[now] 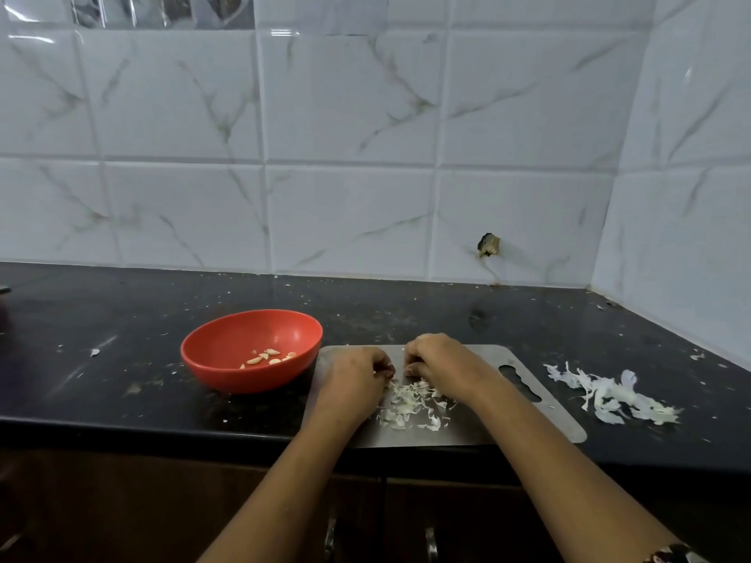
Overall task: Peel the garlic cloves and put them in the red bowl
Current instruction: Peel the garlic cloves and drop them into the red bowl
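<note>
as it sits — red bowl (227,339) holds peeled cloves (268,356)

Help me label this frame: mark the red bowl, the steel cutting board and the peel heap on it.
Round red plastic bowl (219,343): head view, inner left wall.
Flat grey steel cutting board (552,424): head view, right corner.
White garlic-peel heap (410,404): head view, middle.

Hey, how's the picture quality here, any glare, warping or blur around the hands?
Head view: glare streaks on the wall tiles at top left; wide-angle warping bows the tile lines and counter edge; light is dim and bluish, with a soft shadow under the red bowl; left hand and right hand look slightly soft, so what they hold is unclear.
</note>
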Demonstrator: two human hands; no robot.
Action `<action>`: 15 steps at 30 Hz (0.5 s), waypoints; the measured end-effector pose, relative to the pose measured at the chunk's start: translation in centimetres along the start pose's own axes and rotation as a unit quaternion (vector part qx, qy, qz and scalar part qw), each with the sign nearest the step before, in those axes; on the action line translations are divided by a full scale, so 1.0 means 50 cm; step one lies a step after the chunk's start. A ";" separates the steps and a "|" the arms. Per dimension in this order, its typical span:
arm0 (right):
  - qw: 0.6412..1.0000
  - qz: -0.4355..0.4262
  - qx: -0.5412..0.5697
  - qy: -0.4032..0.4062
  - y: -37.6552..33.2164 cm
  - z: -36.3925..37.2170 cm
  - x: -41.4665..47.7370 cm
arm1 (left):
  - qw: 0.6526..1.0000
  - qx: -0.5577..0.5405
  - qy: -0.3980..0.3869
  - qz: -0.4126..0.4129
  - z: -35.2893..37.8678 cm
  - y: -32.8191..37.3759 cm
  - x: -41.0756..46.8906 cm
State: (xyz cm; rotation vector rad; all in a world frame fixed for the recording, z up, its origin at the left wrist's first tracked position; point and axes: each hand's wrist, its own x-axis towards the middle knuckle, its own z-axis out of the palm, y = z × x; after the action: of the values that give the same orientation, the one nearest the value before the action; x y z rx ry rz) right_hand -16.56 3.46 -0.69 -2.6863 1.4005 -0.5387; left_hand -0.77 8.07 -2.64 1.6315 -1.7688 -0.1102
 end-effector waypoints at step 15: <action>0.993 0.059 0.087 0.045 0.065 0.005 -0.016 | 1.000 -0.008 -0.014 0.011 0.029 0.006 0.014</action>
State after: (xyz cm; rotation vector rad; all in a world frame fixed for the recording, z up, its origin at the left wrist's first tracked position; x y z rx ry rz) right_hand -19.43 2.20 -1.87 -2.4544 1.4490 -0.7430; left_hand -1.79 6.95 -3.25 1.6068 -1.8013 -0.1362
